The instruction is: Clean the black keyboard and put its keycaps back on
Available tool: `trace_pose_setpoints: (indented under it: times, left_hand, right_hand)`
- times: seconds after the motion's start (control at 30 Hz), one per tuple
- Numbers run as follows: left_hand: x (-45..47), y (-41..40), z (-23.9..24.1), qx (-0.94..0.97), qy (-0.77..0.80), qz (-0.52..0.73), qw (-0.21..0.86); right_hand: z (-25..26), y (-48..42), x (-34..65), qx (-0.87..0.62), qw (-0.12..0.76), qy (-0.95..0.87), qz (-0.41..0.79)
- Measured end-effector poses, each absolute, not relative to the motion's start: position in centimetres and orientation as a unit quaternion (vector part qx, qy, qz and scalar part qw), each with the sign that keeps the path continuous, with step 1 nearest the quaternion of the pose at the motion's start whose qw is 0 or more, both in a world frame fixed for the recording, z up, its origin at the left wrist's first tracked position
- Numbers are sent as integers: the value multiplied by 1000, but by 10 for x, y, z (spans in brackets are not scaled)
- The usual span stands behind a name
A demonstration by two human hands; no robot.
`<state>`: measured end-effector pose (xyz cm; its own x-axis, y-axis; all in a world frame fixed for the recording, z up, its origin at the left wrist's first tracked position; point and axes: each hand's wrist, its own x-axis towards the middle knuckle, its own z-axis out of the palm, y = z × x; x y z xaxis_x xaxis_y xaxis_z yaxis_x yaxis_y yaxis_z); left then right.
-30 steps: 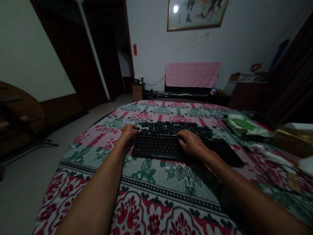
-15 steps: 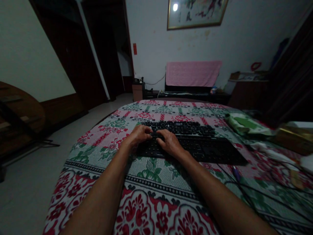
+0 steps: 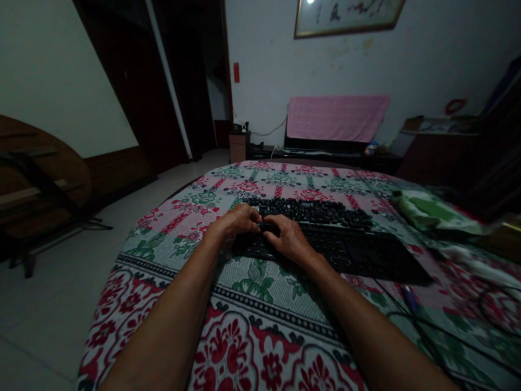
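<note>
A black keyboard (image 3: 354, 252) lies on a round table under a floral red, green and white cloth (image 3: 260, 320). Just behind it is a strip of loose black keycaps (image 3: 313, 210). Both my hands meet at the keyboard's left end. My left hand (image 3: 236, 221) has its fingers curled and pressed toward the right hand. My right hand (image 3: 288, 239) rests on the keyboard with its fingers pinched toward the left hand. What sits between the fingertips is too dark and small to name.
A green and white packet (image 3: 431, 212) lies at the right of the table, and a dark cable (image 3: 411, 301) runs off the keyboard's right end. The table edge falls to a tiled floor (image 3: 49, 315) on the left. A pink cloth (image 3: 336, 117) covers something at the far wall.
My right hand has slid from the keyboard's middle to its left end and met the left hand. The view has shifted slightly down and left.
</note>
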<state>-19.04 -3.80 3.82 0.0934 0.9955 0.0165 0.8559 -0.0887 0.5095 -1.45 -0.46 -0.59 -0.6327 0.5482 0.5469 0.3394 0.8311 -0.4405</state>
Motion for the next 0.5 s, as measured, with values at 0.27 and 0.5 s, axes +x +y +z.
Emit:
trace_pose_setpoints:
  times: [0.27, 0.5]
  left_hand:
    - [-190, -38, 38, 729, 626, 178, 212]
    - [-190, -40, 37, 734, 607, 178, 247]
  right_hand:
    - [-6, -5, -16, -253, 345, -889, 164]
    - [-3, -8, -20, -294, 342, -870, 199]
